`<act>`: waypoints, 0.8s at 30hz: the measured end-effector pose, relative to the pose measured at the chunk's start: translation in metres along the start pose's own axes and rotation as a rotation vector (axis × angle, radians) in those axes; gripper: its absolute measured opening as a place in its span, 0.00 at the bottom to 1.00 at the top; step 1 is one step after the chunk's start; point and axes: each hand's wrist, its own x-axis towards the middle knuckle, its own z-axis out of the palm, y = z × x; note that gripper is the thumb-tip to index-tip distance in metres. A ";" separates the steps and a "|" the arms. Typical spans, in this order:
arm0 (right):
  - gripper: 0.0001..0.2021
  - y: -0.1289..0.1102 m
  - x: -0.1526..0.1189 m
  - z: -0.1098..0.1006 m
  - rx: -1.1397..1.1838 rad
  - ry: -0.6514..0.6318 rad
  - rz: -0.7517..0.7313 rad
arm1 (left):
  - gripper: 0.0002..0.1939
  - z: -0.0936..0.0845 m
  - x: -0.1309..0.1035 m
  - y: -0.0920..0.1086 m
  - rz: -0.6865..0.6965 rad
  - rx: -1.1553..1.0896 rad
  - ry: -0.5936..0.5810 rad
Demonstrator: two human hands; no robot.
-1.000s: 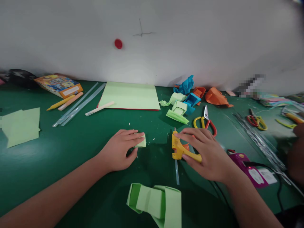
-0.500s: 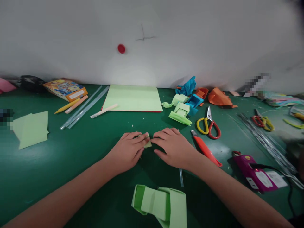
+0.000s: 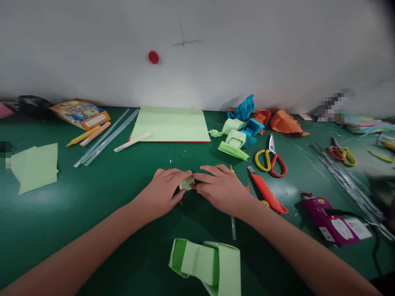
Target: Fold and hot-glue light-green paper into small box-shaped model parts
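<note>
My left hand (image 3: 165, 190) is closed on a small folded piece of light green paper (image 3: 187, 183), thumb below it and fingers along its upper edge. Meeting the paper's right side are the pinched thumb and fingertips of my right hand (image 3: 222, 190). Its exact folds are partly covered by my fingers. A larger folded green paper shape (image 3: 205, 263) lies nearer me on the green table. Partly hidden beneath my right forearm are a clear glue stick (image 3: 233, 227) and some orange-yellow handles.
To the right lie a red utility knife (image 3: 268, 191), scissors (image 3: 271, 158) and a purple corded device (image 3: 331, 218). Folded coloured papers (image 3: 253, 127) sit at the back. A green sheet (image 3: 171, 125), glue sticks (image 3: 106, 139), a box (image 3: 80, 113) and loose green papers (image 3: 38, 168) stand left and behind.
My right hand has moved left, and its fingertips now touch the small paper. The paper appears tilted up more between my hands. The whole view has shifted slightly.
</note>
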 end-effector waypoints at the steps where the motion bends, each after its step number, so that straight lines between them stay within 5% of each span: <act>1: 0.13 0.000 0.000 -0.001 -0.005 -0.008 0.000 | 0.22 0.000 0.000 -0.001 -0.002 0.000 -0.001; 9: 0.14 0.006 0.001 0.000 0.157 -0.059 0.043 | 0.17 -0.002 0.000 -0.007 0.074 0.006 0.001; 24: 0.14 0.011 0.003 0.003 0.220 -0.010 0.022 | 0.24 -0.009 -0.008 0.002 0.182 0.167 -0.088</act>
